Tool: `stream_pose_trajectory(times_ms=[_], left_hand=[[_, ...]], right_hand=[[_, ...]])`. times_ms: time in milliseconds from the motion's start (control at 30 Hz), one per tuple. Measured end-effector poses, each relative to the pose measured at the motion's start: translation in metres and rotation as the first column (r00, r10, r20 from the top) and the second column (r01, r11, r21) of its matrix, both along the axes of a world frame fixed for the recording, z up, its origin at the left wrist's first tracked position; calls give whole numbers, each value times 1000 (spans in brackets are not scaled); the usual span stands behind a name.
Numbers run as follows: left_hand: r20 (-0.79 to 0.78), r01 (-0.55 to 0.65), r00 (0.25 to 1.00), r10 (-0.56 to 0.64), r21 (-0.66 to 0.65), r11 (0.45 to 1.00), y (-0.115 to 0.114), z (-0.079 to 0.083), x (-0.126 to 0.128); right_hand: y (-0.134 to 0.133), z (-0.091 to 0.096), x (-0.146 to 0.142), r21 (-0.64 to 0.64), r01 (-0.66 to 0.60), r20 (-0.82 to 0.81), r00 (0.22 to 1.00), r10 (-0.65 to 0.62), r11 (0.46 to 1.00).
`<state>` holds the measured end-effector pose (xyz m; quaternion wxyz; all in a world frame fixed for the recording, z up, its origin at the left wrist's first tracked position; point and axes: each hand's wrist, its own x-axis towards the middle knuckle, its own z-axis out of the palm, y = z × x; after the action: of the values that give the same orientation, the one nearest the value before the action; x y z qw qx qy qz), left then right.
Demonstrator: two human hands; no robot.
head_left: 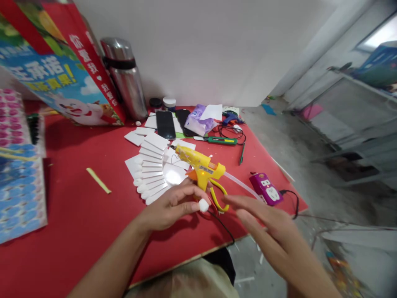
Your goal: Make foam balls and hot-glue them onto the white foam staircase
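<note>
My left hand (pixel 173 205) pinches a small white foam piece (pixel 204 205) between its fingertips, just in front of the yellow glue gun (pixel 200 165) lying on the red table (pixel 77 219). My right hand (pixel 263 221) hovers beside it with fingers stretched out, holding nothing, close to the yellow-handled scissors (pixel 221 198). A fan of white foam strips (pixel 151 171) lies behind the left hand. A clear glue stick (pixel 240 184) sticks out of the gun's back.
A steel thermos (pixel 125 76), a red printed bag (pixel 58 70) and sheets of pink and blue stickers (pixel 18 165) stand at left. Two phones (pixel 165 124), a tissue pack (pixel 200 121), a green tool (pixel 221 140), a purple power strip (pixel 266 189) and cables lie at right.
</note>
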<state>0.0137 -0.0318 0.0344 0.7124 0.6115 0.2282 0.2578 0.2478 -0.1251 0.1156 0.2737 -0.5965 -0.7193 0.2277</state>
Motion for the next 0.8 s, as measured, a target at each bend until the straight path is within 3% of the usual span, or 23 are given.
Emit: stream_pose_trajectory(times_ms=[67,133,267,367,633,800], left_hand=[[14,19,1000,-19,-11,1000,1,1,0],[23,35,999,-34,-53,998,0,1,0],[53,54,997,-48,-100,994,-2,-4,1],[70,55,996,-47,-119,991,-4,-7,1],[10,49,999,-48,-85,995,-4,2,1],[6,76,997,-76,-79,994,-5,8,0]], right_hand=[[-11,15,5,287,87,144,981,-133,954],[-7,23,5,434,94,276,933,-231,896],[26,21,0,278,-35,396,915,-82,960],[40,20,-1,258,-67,390,920,-40,964],[36,38,-5,281,-233,630,777,5,931],[40,36,-5,291,-180,590,807,-28,940]])
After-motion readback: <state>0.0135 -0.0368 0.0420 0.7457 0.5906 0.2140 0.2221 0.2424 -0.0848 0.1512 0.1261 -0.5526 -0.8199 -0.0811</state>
